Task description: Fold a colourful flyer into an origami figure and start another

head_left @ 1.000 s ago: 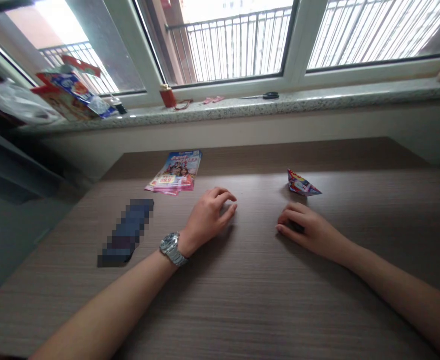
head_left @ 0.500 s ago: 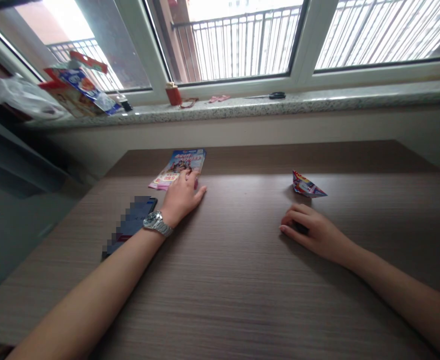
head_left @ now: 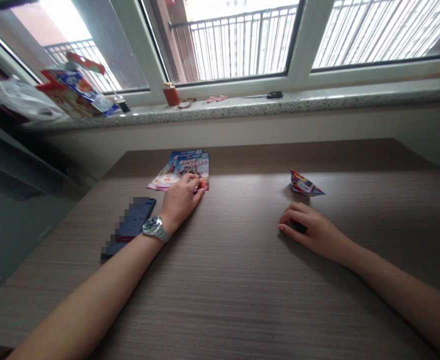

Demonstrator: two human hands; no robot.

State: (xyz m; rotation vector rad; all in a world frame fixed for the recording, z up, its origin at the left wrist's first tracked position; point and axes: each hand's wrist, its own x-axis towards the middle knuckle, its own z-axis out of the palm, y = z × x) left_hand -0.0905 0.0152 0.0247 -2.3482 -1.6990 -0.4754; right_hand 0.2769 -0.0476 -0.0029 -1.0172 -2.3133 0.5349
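My left hand (head_left: 182, 199), with a silver wristwatch (head_left: 155, 228) at its wrist, lies at the lower edge of a small stack of printed flyers (head_left: 163, 175). Its fingers rest on the top flyer (head_left: 192, 162) and the thumb is at that sheet's lower right corner; the sheet sticks out to the right of the others. My right hand (head_left: 306, 222) rests on the table, fingers loosely curled, a gap between thumb and fingers, with nothing seen in it. Just beyond it stands a folded piece of colourful printed paper (head_left: 304, 185), pointed at its right end.
A dark phone (head_left: 130, 227), partly pixelated, lies left of my left wrist on the wooden table (head_left: 235, 280). Along the stone windowsill (head_left: 242, 106) are a red lighter-like object (head_left: 171, 94), scissors (head_left: 275, 95), a snack package (head_left: 77, 90) and a white plastic bag (head_left: 25, 100).
The top flyer has slid right under my left hand and now overhangs the stack. My right hand and the folded paper have stayed in place; the view has shifted slightly.
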